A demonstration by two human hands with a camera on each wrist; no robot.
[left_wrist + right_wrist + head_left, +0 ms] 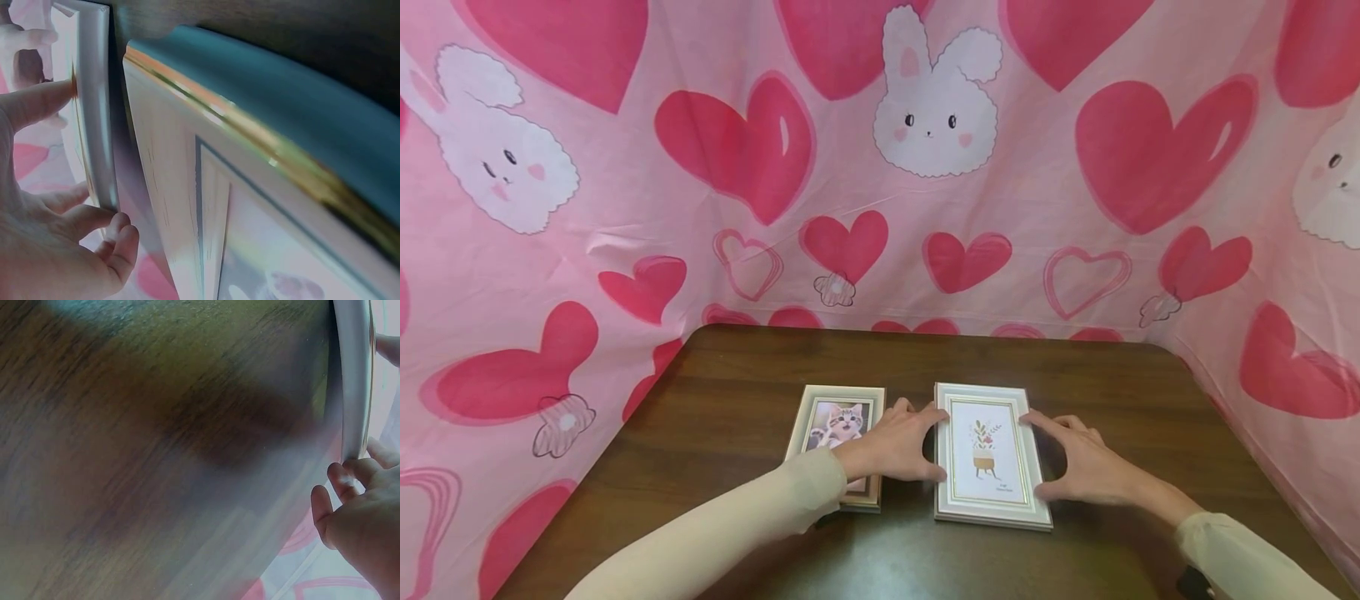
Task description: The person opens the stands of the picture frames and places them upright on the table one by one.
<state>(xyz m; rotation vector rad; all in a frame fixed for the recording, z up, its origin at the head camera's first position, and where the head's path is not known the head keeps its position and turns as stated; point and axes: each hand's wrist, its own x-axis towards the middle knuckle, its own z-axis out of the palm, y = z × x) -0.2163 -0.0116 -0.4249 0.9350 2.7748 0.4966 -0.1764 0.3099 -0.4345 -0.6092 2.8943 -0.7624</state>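
Note:
A white picture frame (992, 510) with a thin gold inner line and a potted-flower print lies face up on the table, right of the middle. At its left side, my left hand (895, 443) grips the border, thumb and index finger spread along it. My right hand (1093, 468) holds the opposite side in the same way. Under my left forearm lies a second, cream picture frame (805, 417) with a kitten picture, partly covered by the sleeve and hand. In the left wrist view, this cream frame's gold-edged border (165, 125) looms close beside the hand.
The frames lie on a dark brown wooden table (760, 358) with rounded far corners. Pink fabric (1022, 208) printed with hearts and rabbits hangs behind and along both sides. A small dark object (1193, 582) shows by the right sleeve.

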